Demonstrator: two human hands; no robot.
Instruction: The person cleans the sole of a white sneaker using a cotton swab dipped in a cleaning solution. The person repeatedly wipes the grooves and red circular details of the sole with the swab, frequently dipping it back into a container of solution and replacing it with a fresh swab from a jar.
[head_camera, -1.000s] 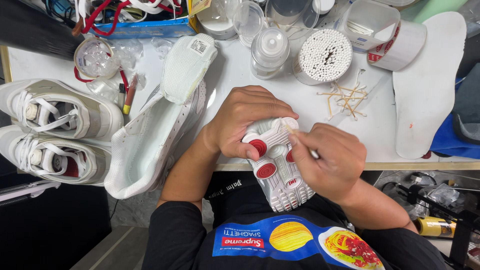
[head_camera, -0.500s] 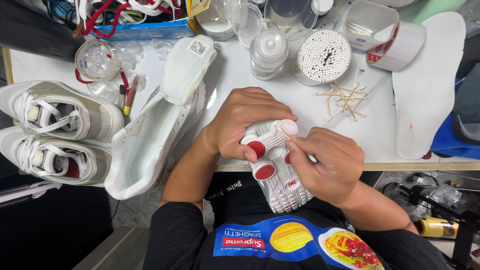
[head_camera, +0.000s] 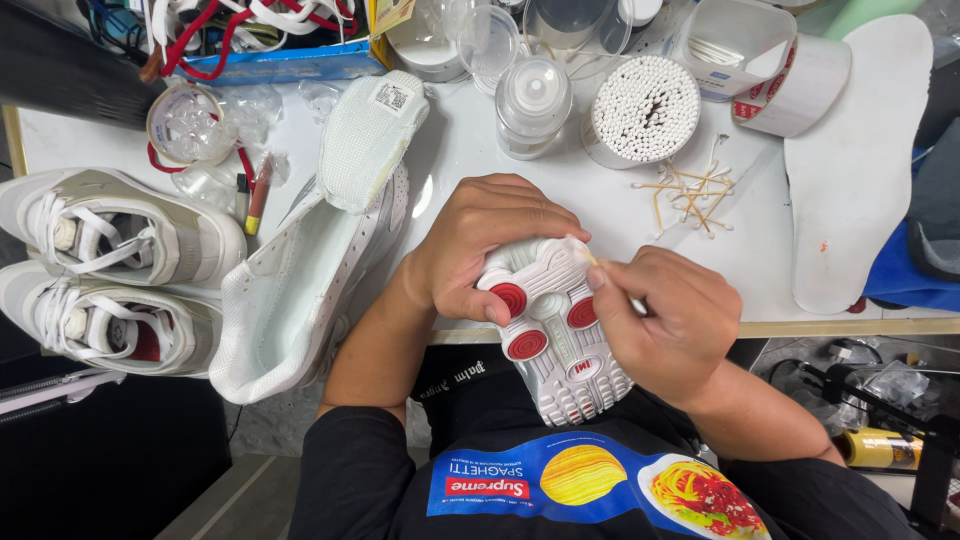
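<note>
At frame centre your left hand (head_camera: 480, 245) grips the upturned shoe (head_camera: 555, 335) by its red-padded sole, while your right hand (head_camera: 668, 320) pinches a cotton swab (head_camera: 590, 257) against the sole's top edge

Shoe-cleaning or repair workbench: white table (head_camera: 470, 160) crowded with sneakers (head_camera: 110, 235), loose insole (head_camera: 855, 150), open tub of cotton swabs (head_camera: 645, 110), used swab sticks (head_camera: 690, 190), tape roll (head_camera: 800, 85), plastic cups (head_camera: 490, 40), box of laces (head_camera: 270, 40)
</note>
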